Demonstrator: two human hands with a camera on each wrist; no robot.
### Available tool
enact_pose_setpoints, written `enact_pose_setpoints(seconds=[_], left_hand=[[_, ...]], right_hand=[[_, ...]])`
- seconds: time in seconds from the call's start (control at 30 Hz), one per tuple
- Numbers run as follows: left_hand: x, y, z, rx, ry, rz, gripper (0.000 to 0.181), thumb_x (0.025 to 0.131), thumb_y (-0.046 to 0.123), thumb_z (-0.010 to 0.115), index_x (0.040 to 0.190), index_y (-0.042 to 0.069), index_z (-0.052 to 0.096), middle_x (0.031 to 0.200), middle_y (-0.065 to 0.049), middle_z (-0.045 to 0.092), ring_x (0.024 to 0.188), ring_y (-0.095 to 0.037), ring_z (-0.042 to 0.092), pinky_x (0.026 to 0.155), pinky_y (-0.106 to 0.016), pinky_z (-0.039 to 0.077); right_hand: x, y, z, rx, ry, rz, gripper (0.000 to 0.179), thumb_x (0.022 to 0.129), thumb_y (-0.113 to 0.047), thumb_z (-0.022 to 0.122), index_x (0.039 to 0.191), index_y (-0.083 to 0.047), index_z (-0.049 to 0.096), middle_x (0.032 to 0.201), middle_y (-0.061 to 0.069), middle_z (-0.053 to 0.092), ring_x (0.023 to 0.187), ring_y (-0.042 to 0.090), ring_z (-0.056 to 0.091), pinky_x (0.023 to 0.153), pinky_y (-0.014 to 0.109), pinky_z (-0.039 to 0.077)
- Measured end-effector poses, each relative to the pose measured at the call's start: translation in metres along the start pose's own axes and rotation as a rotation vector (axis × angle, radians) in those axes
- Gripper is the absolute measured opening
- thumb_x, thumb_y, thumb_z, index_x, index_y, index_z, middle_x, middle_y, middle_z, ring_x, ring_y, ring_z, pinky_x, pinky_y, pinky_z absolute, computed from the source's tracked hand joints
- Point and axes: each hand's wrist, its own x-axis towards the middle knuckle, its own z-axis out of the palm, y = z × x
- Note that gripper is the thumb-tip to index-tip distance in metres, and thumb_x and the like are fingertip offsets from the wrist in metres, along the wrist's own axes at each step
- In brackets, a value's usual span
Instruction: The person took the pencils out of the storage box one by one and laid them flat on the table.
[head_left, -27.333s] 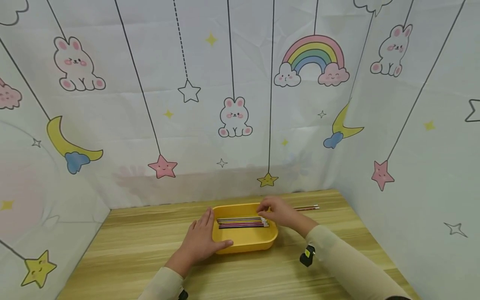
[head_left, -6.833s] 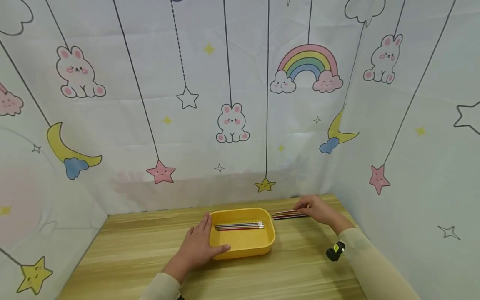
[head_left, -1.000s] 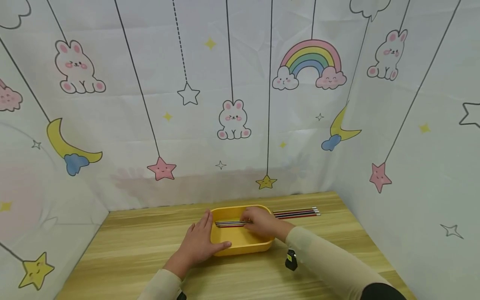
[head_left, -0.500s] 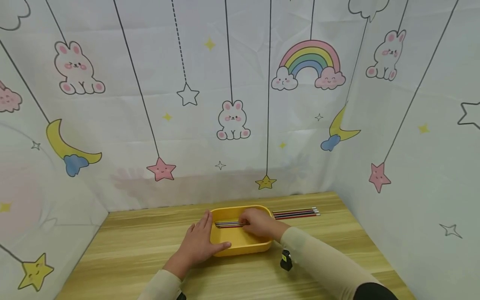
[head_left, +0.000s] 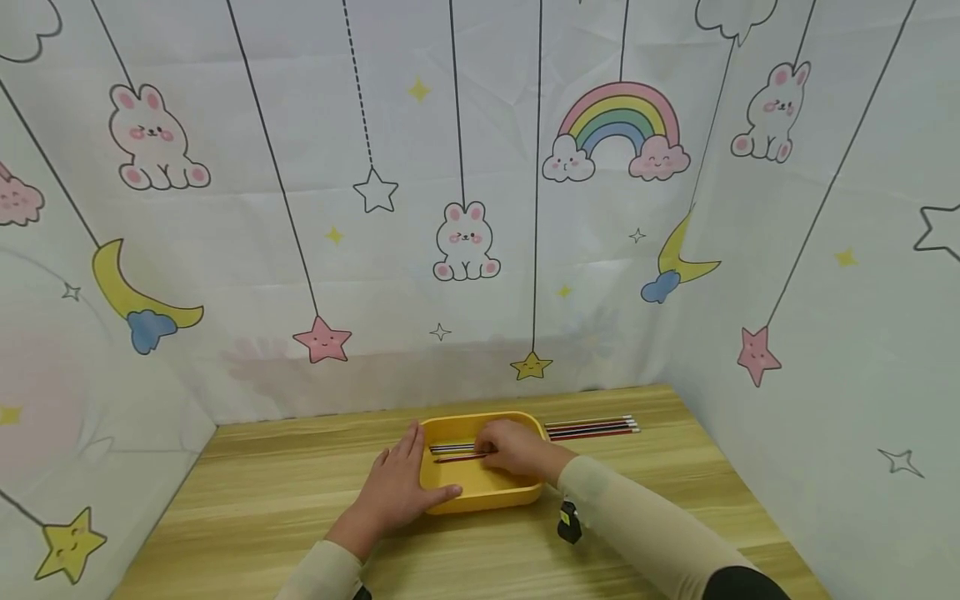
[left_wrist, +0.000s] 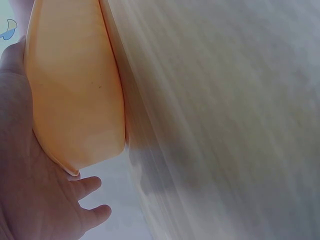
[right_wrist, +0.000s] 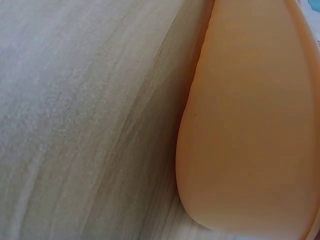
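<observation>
In the head view, a yellow plastic tray stands on the table with several pencils lying inside it. My left hand rests against the tray's left end, fingers spread along the outside and thumb over the near rim; the left wrist view shows the same hand at the tray's side wall. My right hand is inside the tray, its fingertips pinching a dark red pencil that lies a little apart from the others. The hand hides the pencils' right ends. The right wrist view shows only the tray's outer wall and the table.
Several more pencils with white-tipped ends lie side by side on the wooden table, just right of the tray. A white cloth backdrop with cartoon prints closes off the back and both sides.
Over the last second my right hand has shifted slightly left in the tray, and the red pencil has come away from the others toward the near side. My left hand stays put.
</observation>
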Motion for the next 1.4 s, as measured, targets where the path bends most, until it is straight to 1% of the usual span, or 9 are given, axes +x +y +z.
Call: enact_pose_setpoints(seconds=[0.1,0.23,0.47,0.67,0.8,0.97,1.2,1.4], left_hand=[[-0.0003,0.0,0.0002,-0.002,-0.001,-0.001,0.128,0.092,0.081,0.07,0.174,-0.004,0.02,0.182,-0.022,0.018,0.166,-0.039,0.028,0.129,-0.07,0.024],[-0.001,0.0009,-0.0006,-0.008,-0.003,0.0,0.127,0.093,0.081,0.07,0.174,-0.004,0.02,0.182,-0.023,0.018,0.166,-0.04,0.028,0.129,-0.07,0.024],[-0.0019,0.0018,-0.0001,-0.007,0.002,0.005,0.128,0.093,0.081,0.07,0.174,-0.004,0.02,0.182,-0.022,0.018,0.165,-0.04,0.029,0.128,-0.07,0.025],[-0.002,0.0018,0.0005,-0.007,0.001,0.002,0.128,0.093,0.081,0.07,0.174,-0.004,0.02,0.182,-0.022,0.018,0.165,-0.04,0.028,0.128,-0.07,0.024],[-0.0022,0.0022,0.0002,-0.006,-0.002,0.001,0.128,0.093,0.081,0.07,0.174,-0.004,0.02,0.182,-0.022,0.018,0.165,-0.04,0.029,0.128,-0.07,0.024],[-0.002,0.0022,0.0003,0.0,0.003,0.004,0.128,0.093,0.081,0.07,0.174,-0.004,0.02,0.182,-0.022,0.018,0.165,-0.04,0.029,0.128,-0.07,0.024],[-0.0014,0.0007,0.0019,-0.001,0.008,0.006,0.128,0.093,0.081,0.07,0.174,-0.005,0.02,0.182,-0.023,0.019,0.165,-0.04,0.029,0.128,-0.07,0.025],[-0.0002,-0.0005,0.0023,-0.001,0.011,0.008,0.127,0.094,0.081,0.069,0.174,-0.005,0.02,0.182,-0.023,0.017,0.165,-0.04,0.028,0.128,-0.07,0.025]], right_hand=[[0.0002,0.0003,0.0004,0.01,-0.005,-0.011,0.008,0.101,-0.015,0.084,0.108,-0.016,0.084,0.102,-0.008,0.074,0.092,0.005,0.062,0.088,0.029,0.056],[0.0005,0.0005,0.0001,0.028,-0.013,-0.015,0.01,0.1,-0.015,0.085,0.11,-0.015,0.086,0.102,-0.008,0.073,0.09,0.004,0.061,0.086,0.027,0.055],[0.0014,0.0027,0.002,0.069,-0.028,0.013,0.014,0.1,-0.014,0.085,0.114,-0.015,0.088,0.1,-0.01,0.07,0.088,0.002,0.059,0.082,0.024,0.054],[0.0016,0.0027,0.0028,0.148,-0.049,0.04,0.019,0.1,-0.009,0.083,0.118,-0.013,0.088,0.095,-0.01,0.067,0.083,0.003,0.056,0.077,0.023,0.052],[0.0011,0.0021,0.0026,0.188,-0.064,0.041,0.022,0.1,-0.006,0.082,0.121,-0.01,0.087,0.094,-0.01,0.067,0.082,0.002,0.055,0.075,0.023,0.051],[0.0011,0.0014,0.0024,0.173,-0.06,0.02,0.022,0.1,-0.005,0.082,0.12,-0.009,0.087,0.093,-0.008,0.069,0.08,0.002,0.054,0.073,0.022,0.05],[0.0011,0.0007,0.002,0.153,-0.054,0.0,0.018,0.098,-0.004,0.083,0.115,-0.01,0.089,0.097,-0.008,0.073,0.084,0.0,0.06,0.077,0.021,0.053],[0.0011,-0.0008,0.0011,0.091,-0.041,-0.016,0.015,0.098,-0.008,0.085,0.11,-0.014,0.091,0.097,-0.009,0.074,0.087,0.001,0.063,0.08,0.021,0.055]])
